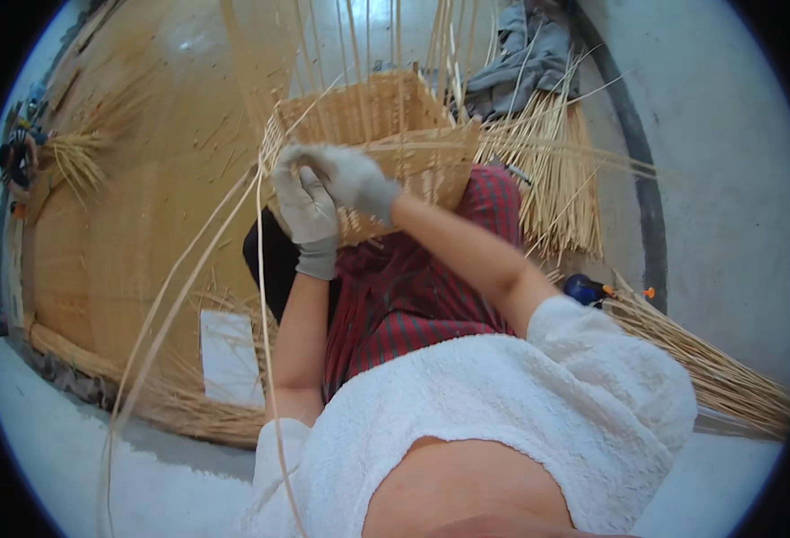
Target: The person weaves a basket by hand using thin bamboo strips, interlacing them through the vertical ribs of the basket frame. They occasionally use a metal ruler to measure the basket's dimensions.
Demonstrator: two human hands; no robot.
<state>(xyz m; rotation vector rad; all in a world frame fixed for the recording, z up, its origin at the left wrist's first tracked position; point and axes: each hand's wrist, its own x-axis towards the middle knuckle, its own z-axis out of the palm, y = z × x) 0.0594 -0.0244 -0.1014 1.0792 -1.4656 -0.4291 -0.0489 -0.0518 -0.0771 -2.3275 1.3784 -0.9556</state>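
A half-woven rectangular basket [444, 179] of pale cane rests against my lap, its tall uprights standing from the rim. My left hand [310, 213], in a whitish work glove, grips the basket wall at its left corner, the fingers partly hidden behind. Reaching across from the right, my gloved right hand [350, 179] is slightly blurred, with its fingers curled at the same corner, just above the left thumb. What lies in the right fingers is hidden. Long loose cane strips [189, 260] trail from this corner down to the lower left.
A bundle of cane [561, 170] lies right of the basket, below a grey cloth [525, 63]. Another bundle [708, 354] is at lower right, near a dark blue object [583, 289]. A white sheet [231, 357] lies at left. Another person [18, 161] is at far left.
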